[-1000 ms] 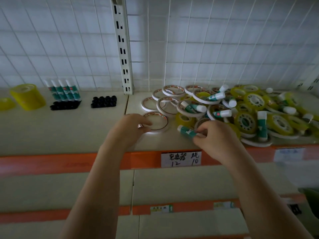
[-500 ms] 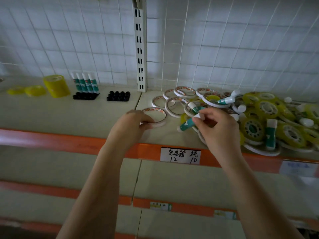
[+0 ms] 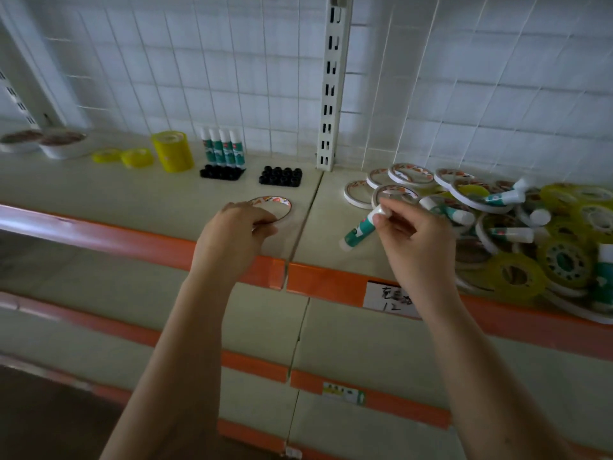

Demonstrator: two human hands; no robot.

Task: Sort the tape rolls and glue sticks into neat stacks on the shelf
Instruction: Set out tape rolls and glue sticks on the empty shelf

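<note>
Tape ring now left of seam

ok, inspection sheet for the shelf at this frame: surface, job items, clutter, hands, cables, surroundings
Surface: beige shelf with orange front edge.
Job's things: four glue sticks upright at the back, yellow tape stack beside them; mixed pile of tape and glue unsorted at right.
Clutter: black caps, two bowls.
Grippers: left hand grips a white tape ring lying on the shelf; right hand pinches a glue stick.
Cables: nothing seen.
Surroundings: white wire-grid back, lower shelves.
</note>
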